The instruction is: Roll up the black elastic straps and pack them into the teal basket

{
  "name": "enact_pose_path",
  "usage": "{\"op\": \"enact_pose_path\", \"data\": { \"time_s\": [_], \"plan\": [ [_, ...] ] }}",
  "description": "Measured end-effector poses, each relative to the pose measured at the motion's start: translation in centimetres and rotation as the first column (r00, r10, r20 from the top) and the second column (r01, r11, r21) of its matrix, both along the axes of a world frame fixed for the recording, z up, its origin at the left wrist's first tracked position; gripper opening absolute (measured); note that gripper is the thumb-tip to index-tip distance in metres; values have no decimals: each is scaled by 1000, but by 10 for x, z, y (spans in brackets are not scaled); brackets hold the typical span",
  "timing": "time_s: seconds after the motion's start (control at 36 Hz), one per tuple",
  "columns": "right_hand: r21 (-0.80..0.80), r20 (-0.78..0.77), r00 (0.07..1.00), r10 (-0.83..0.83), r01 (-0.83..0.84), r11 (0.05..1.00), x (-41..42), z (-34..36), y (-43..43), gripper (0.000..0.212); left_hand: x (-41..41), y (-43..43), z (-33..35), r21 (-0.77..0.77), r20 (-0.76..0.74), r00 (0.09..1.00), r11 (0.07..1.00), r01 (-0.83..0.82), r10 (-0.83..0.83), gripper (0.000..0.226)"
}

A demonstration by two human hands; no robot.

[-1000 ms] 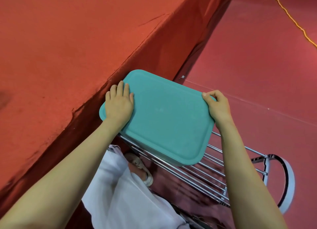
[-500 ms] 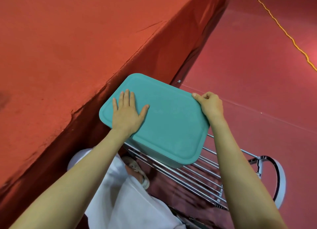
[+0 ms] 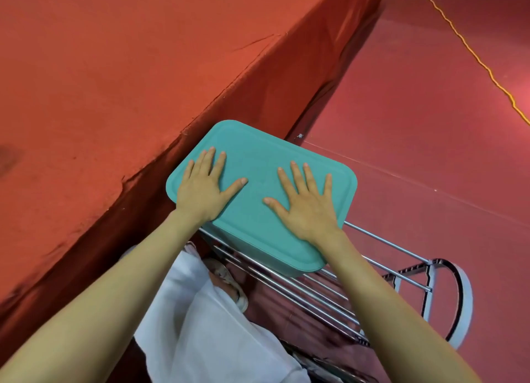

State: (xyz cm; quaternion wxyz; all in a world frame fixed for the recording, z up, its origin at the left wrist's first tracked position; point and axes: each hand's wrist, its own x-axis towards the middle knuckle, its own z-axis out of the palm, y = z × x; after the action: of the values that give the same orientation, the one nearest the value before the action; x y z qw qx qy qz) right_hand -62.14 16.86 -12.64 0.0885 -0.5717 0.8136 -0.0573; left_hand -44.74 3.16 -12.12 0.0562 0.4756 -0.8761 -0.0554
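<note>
Right hand (image 3: 307, 210) now joins left hand (image 3: 200, 190), fingers (image 3: 296, 176) spread flat on teal lid (image 3: 258, 159); basket (image 3: 252, 253) contents hidden.

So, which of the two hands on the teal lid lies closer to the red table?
The left hand: flat at the lid edge beside the red table; the right hand lies farther away.

We see a red cloth (image 3: 114, 81) covering the table on the left, its side hanging down to a red floor (image 3: 430, 159), where a yellow cord (image 3: 470, 49) runs along the far right. Lower down we find a wire rack (image 3: 315, 295) of chrome bars ending in a grey hoop (image 3: 466, 296). Just left of it are white fabric (image 3: 206, 334) and a pale shoe (image 3: 232, 285).
</note>
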Motion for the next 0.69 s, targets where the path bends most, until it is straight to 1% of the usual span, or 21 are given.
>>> {"op": "enact_pose_path", "data": {
  "time_s": [0.08,0.11,0.19,0.31,0.36,0.42,0.47,0.53,0.58,0.69],
  "plan": [
    [19,-9,1000,-1,1,1000,0,0,0,76,-4,7,-1,-117,6,997,990,-81,82,87],
    [24,-13,1000,-2,3,1000,2,0,-1,77,-4,8,0,-124,13,996,988,-91,93,85],
    [39,-15,1000,-18,19,999,10,1,-4,84,-2,8,0,-61,71,994,995,-75,80,80],
    [37,-34,999,-34,36,999,20,1,-5,85,4,9,-3,-13,62,994,996,-90,91,77],
    [18,-33,999,-33,34,999,21,1,-5,85,6,9,-4,-12,36,995,996,-90,91,76],
    [1,-23,999,-33,33,999,20,3,-4,84,8,8,-3,-30,-50,995,995,-91,89,74],
    [-31,19,1000,-18,18,999,19,6,-4,78,9,6,1,-34,-153,985,996,-82,76,64],
    [-66,89,995,32,-26,997,20,9,-5,66,8,8,7,-17,-210,977,999,-52,47,49],
    [-70,127,988,86,-77,995,25,11,-9,60,8,13,12,-16,-223,975,1000,-20,16,42],
    [-61,134,982,135,-128,990,38,14,-18,59,23,20,14,9,-157,987,999,34,-32,46]
  ]
}}
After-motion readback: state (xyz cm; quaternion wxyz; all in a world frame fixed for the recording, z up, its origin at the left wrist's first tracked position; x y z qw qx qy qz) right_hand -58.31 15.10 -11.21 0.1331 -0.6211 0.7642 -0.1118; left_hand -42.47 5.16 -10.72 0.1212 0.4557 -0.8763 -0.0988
